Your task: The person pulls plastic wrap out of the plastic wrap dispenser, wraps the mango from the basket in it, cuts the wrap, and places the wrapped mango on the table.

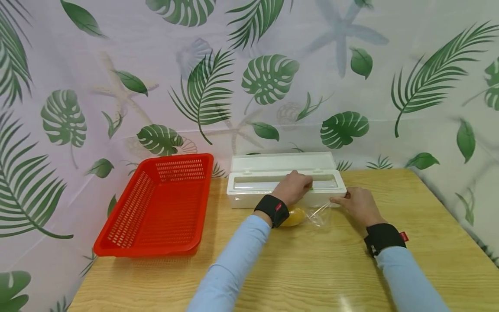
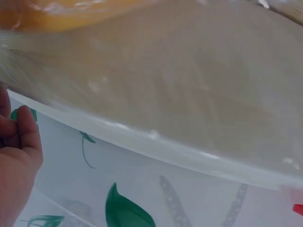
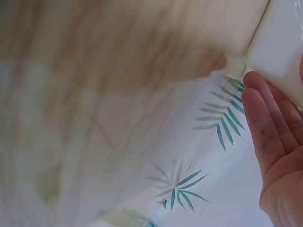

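A white cling film dispenser (image 1: 265,200) stands on the table with its lid (image 1: 282,161) raised and a pale film roll (image 1: 253,185) inside. My left hand (image 1: 291,188) reaches across its front edge, fingers curled, pinching a small green slide cutter (image 1: 311,188) that is mostly hidden. My right hand (image 1: 359,203) grips the dispenser's right end, thumb on the front; its fingers lie along the end in the right wrist view. Below my left wrist lies a yellow fruit (image 1: 295,217), partly hidden, with clear cling film (image 1: 320,216) stretching from it up to the dispenser.
To the left, a red plastic basket (image 1: 156,250) with slotted walls sits on the wooden table (image 1: 312,268). Behind everything hangs a white cloth (image 1: 304,125) printed with green leaves.
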A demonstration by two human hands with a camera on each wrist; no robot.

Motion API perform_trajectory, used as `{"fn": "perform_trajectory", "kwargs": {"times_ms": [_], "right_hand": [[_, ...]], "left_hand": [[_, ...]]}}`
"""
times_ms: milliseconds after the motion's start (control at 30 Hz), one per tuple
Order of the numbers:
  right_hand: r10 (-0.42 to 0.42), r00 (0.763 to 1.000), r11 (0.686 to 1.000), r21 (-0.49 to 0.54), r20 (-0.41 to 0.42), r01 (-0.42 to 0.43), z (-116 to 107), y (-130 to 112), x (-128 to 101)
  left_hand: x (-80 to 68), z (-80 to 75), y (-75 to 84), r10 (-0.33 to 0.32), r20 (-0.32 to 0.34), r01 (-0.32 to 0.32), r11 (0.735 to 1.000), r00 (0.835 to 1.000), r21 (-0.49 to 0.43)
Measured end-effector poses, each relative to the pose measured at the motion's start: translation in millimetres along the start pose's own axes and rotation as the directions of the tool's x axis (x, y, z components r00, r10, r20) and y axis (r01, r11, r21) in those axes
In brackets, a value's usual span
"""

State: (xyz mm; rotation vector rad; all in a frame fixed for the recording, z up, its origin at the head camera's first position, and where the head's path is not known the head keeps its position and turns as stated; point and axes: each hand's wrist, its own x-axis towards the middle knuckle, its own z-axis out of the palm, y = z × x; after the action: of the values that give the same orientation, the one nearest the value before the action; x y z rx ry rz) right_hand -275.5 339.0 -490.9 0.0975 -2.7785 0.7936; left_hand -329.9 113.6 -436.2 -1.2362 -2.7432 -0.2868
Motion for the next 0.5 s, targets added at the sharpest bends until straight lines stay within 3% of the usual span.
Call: {"fn": "perform_trajectory", "kwargs": {"times_ms": [233,500], "right_hand": [[-0.016,1.000,1.000,-0.016,0.011,0.016,0.8,1.7,0.5],[-0.050,0.999,0.999,-0.020,0.000,0.050,-0.3,1.8,1.3]], "left_hand": [[-14.2,-1.9,-10.7,-0.023,-0.012,0.022,0.997,1.000,-0.069],[-24.6,-1.7,-20.6,-0.043,-0.022,0.041,0.997,0.999,-0.066]]}}
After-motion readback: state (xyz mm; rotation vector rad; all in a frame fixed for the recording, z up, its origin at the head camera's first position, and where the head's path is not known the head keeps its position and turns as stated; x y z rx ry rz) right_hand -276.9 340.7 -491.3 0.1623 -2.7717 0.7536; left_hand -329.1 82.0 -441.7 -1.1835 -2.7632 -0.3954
